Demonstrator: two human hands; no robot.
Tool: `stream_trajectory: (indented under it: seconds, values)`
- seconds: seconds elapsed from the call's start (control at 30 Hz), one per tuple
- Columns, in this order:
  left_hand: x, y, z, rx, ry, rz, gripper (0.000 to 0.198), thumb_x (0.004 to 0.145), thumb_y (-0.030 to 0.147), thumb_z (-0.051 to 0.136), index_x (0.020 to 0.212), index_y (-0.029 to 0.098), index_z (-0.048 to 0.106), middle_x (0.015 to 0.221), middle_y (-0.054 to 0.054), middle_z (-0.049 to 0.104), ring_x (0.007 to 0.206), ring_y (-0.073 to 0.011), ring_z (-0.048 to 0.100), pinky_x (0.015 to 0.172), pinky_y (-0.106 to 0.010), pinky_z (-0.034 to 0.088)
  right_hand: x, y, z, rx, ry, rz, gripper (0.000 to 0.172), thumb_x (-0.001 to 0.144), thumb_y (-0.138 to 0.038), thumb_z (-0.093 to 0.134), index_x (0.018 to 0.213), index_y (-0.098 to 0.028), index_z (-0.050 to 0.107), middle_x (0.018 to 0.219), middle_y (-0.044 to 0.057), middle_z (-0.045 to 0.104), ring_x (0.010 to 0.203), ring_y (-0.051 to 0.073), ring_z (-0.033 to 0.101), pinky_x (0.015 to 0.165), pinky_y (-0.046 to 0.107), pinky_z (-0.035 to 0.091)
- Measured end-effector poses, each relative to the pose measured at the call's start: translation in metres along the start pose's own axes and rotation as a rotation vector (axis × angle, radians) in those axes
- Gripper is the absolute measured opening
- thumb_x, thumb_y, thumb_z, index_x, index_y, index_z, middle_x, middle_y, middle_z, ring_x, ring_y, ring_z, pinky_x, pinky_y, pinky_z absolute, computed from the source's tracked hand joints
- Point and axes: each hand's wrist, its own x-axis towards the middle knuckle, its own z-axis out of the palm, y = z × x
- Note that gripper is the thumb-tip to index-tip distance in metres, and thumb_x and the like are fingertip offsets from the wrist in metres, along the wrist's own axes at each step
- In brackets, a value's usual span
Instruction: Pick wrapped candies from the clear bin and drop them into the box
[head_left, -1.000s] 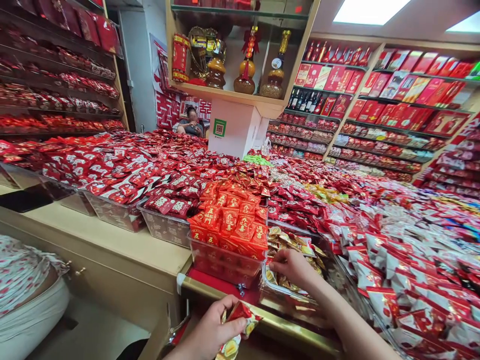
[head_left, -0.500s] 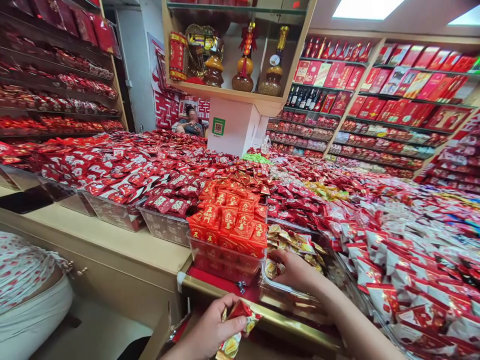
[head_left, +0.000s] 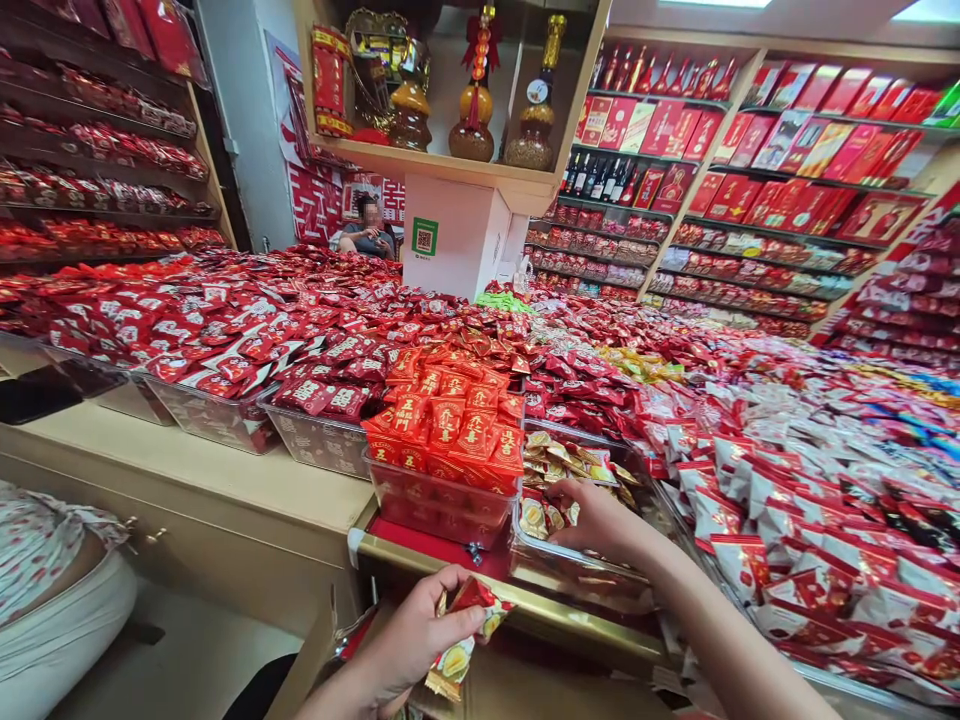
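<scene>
My left hand (head_left: 416, 637) is low at the front, closed around a bunch of small red and gold candy packets (head_left: 463, 640) below the counter's brass edge (head_left: 525, 608). My right hand (head_left: 596, 515) reaches into a clear bin (head_left: 570, 572) of gold-wrapped candies (head_left: 570, 462), fingers curled among the packets at its near end; whether it grips any I cannot tell. Just left of that bin stands a clear bin (head_left: 435, 505) heaped with orange-red packets (head_left: 450, 420).
Red candy packets (head_left: 247, 330) cover the whole display in bins, red-and-white ones (head_left: 787, 520) to the right. Shelves of red boxes (head_left: 750, 200) line the walls. A person in a patterned top (head_left: 45, 570) stands at lower left; another person (head_left: 367, 232) sits far back.
My right hand has drawn back toward the near end of the gold-candy bin. The view has tilted slightly down. My left hand keeps holding its packets.
</scene>
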Motion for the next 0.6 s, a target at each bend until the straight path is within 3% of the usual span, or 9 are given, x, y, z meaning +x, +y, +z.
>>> stream_trajectory:
  seconds: [0.2, 0.37, 0.5, 0.6]
  values:
    - [-0.002, 0.003, 0.002, -0.014, 0.018, -0.027, 0.023, 0.068, 0.027, 0.065, 0.086, 0.015, 0.057, 0.069, 0.001, 0.059, 0.063, -0.0091, 0.05, 0.064, -0.021, 0.037, -0.009, -0.005, -0.006, -0.17, -0.047, 0.193, 0.032, 0.05, -0.025, 0.065, 0.08, -0.016, 0.063, 0.086, 0.01, 0.059, 0.077, 0.022, 0.053, 0.065, 0.03, 0.039]
    - [0.001, -0.002, 0.0, -0.022, 0.066, -0.009, 0.026, 0.062, 0.028, 0.069, 0.083, 0.016, 0.059, 0.075, 0.0, 0.061, 0.067, -0.0116, 0.054, 0.066, -0.023, 0.038, -0.009, -0.006, -0.006, -0.032, -0.104, 0.195, 0.019, 0.054, -0.021, 0.061, 0.073, -0.02, 0.065, 0.077, 0.005, 0.063, 0.075, 0.02, 0.055, 0.067, 0.029, 0.039]
    - [0.008, -0.013, -0.005, -0.079, 0.089, 0.017, 0.035, 0.057, 0.035, 0.073, 0.082, 0.016, 0.059, 0.074, -0.001, 0.062, 0.063, -0.0121, 0.054, 0.064, -0.025, 0.039, -0.021, -0.016, -0.011, 0.006, 0.123, 0.142, 0.016, 0.064, -0.028, 0.057, 0.077, -0.019, 0.061, 0.077, 0.008, 0.061, 0.071, 0.021, 0.054, 0.066, 0.031, 0.04]
    - [0.011, -0.016, -0.009, -0.026, 0.058, 0.058, 0.039, 0.056, 0.043, 0.072, 0.081, 0.015, 0.06, 0.071, -0.002, 0.061, 0.06, -0.0115, 0.053, 0.06, -0.024, 0.038, -0.046, -0.032, 0.005, 0.142, 0.257, 0.003, 0.018, 0.075, -0.036, 0.047, 0.078, -0.022, 0.058, 0.071, 0.006, 0.059, 0.064, 0.019, 0.053, 0.061, 0.03, 0.042]
